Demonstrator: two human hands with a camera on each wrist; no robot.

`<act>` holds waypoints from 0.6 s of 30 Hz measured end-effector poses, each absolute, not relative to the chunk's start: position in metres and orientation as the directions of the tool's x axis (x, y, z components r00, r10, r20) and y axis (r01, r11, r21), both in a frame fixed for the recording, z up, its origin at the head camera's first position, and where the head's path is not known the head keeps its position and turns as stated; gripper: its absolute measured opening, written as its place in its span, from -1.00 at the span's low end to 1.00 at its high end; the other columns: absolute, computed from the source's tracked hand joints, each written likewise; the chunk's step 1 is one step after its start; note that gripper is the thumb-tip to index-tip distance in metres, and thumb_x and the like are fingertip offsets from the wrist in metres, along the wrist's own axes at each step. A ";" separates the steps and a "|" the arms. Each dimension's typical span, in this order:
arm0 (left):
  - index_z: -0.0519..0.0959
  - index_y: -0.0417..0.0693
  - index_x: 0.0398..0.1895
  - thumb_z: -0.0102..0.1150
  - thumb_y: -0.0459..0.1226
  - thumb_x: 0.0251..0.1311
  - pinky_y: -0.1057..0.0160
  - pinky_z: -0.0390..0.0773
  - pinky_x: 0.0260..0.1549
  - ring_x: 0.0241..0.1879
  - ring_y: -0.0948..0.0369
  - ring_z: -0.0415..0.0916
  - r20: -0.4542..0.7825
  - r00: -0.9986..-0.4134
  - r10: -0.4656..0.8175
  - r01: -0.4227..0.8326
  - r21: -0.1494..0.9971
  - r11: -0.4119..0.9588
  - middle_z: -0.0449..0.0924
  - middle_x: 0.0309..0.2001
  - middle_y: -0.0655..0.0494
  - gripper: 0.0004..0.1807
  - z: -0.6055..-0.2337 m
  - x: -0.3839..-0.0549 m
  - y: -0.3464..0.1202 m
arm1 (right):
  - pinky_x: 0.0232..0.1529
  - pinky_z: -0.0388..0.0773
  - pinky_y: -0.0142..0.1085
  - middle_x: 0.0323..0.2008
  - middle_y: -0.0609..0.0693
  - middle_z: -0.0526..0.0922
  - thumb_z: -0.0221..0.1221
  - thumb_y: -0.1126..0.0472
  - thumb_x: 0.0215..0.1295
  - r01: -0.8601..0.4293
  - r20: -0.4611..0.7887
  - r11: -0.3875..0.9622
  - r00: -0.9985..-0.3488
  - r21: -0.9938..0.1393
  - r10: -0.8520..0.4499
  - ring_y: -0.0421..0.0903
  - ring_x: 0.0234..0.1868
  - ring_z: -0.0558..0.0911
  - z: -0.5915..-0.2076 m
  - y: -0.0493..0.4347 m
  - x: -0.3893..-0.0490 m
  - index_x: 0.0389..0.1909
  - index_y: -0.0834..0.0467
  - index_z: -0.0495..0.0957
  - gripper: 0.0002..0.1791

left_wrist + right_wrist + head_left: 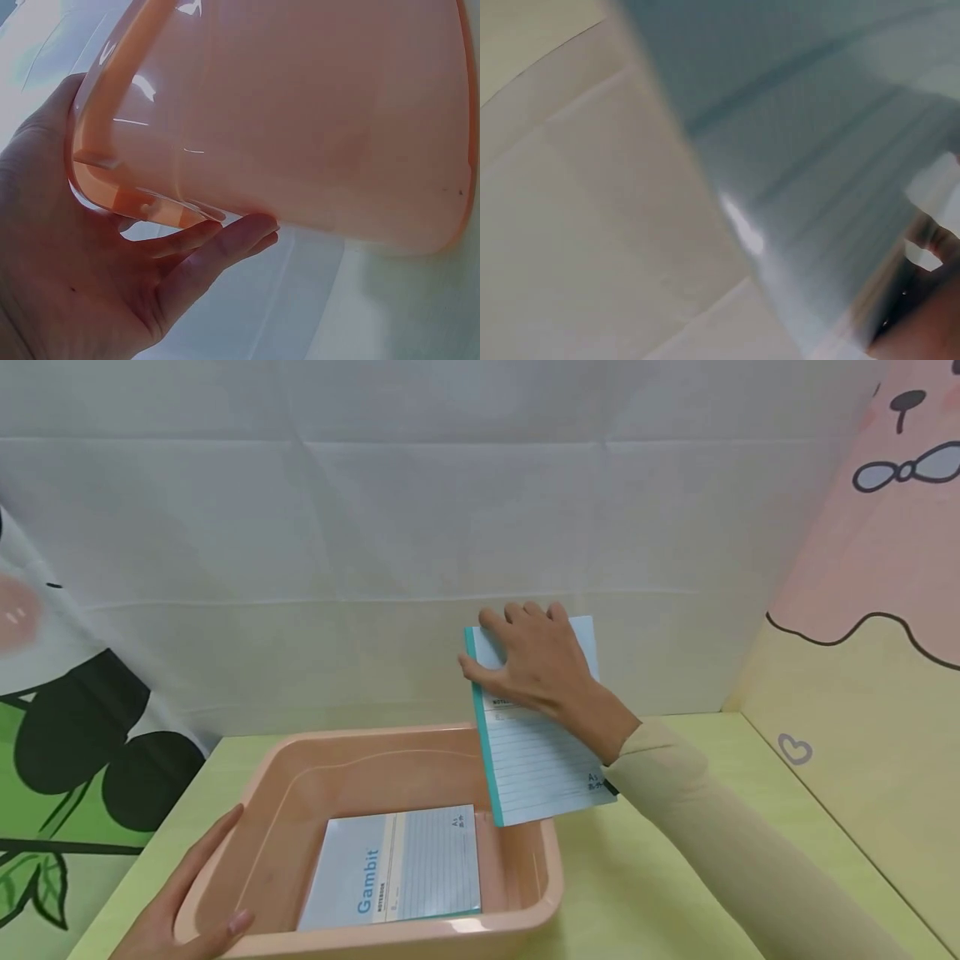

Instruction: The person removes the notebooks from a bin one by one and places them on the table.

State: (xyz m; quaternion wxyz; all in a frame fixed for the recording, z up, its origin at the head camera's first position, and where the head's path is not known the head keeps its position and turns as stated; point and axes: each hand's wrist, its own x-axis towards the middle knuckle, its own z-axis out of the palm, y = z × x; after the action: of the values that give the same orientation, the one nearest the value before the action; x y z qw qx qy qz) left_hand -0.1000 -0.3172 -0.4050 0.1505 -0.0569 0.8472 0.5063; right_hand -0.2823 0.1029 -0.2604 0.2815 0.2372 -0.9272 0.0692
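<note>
A thin pale-blue paper notebook with a teal spine and ruled lines (pixel 536 760) is right of the centre of the frame, held up in the air in a tilted position. The grip of the right hand (pixel 536 656) is clamped on its upper part: the thumb is at the left edge, and the fingers reach to the top edge. The ruled part extends below this grip. Its lower left corner overlaps, in the head view, the right side of a peach plastic rectangular basin (pixel 390 772); whether they touch, I cannot tell. The left hand (pixel 168 914), at the lower left, has its grip closed around the basin's rim at the near left corner.

I count two notebooks, one basin and two hands. The second pale-blue notebook, printed "Gambit" (pixel 405 864), lies flat inside the basin. The basin stands on a light yellow-green worktop (pixel 615 860).
</note>
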 end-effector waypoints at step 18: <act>-0.45 0.87 0.57 0.16 -0.03 0.45 0.21 0.68 -0.25 -0.10 0.17 0.63 -0.328 -0.943 0.046 -0.263 0.825 0.500 0.05 0.44 -0.26 0.06 -0.401 -0.098 -0.314 | -0.08 0.24 -0.03 -0.13 0.08 0.70 0.00 -0.23 0.42 -0.445 0.473 0.882 -0.817 -0.153 -0.330 0.07 -0.15 0.56 -0.319 0.195 -0.289 0.28 0.09 0.51 -0.38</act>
State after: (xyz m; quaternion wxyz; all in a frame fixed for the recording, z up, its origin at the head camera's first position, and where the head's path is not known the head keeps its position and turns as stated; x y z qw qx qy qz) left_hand -0.0982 -0.3144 -0.4006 0.1555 -0.0638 0.8519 0.4960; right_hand -0.2888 0.1953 -0.3195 0.2221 0.2052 -0.9444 0.1293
